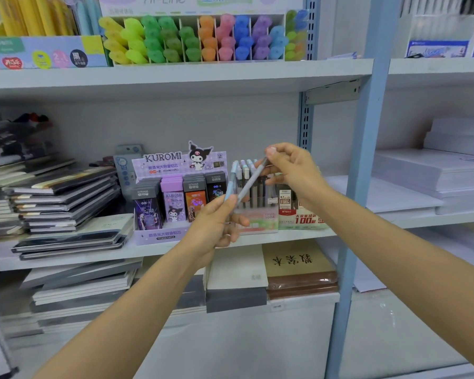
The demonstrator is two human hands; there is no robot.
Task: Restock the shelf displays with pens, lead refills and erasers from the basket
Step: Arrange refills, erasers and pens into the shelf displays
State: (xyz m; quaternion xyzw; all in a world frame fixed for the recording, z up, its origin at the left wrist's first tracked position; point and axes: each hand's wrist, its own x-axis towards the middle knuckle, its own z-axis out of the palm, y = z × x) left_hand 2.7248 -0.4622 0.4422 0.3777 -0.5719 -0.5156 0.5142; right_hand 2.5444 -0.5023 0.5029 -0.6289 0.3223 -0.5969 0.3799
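Two pens, a blue pen [231, 184] and a grey pen [251, 181], are pinched low by the left hand [216, 222], while the right hand [293, 173] pinches the grey pen's top. Draw it free, then lower it upright into the pen display box [257, 220] at the left hand's two o'clock.

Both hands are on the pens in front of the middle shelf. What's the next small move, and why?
Probably pull the grey pen free with the right hand and stand it in the pen display just behind. Its fingers pinch the pen's upper end, the left hand grips the lower end together with a blue pen, and the display holds pens upright.
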